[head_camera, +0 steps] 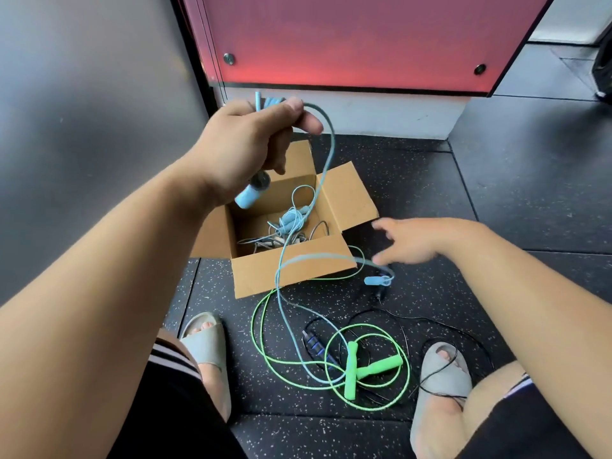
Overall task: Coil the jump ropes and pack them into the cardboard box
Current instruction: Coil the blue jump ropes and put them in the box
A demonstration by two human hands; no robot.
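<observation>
While L hand [251, 140] clamps half-coiled blue jump rope [332, 137] over cardboard box [288, 276], R hand [420, 240], fingers apart, prob needs to grab loose handle [376, 280] next.

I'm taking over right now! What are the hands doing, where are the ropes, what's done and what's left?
Left hand: grips the blue jump rope, one handle and a few loops, above the cardboard box.
Right hand: open, holds nothing, reaching near the second blue handle.
In the box: a tangle of pale blue and grey cords.
On the floor: green jump rope and black jump rope, both uncoiled.
Left to do: finish coiling blue, box it, then green and black.
</observation>
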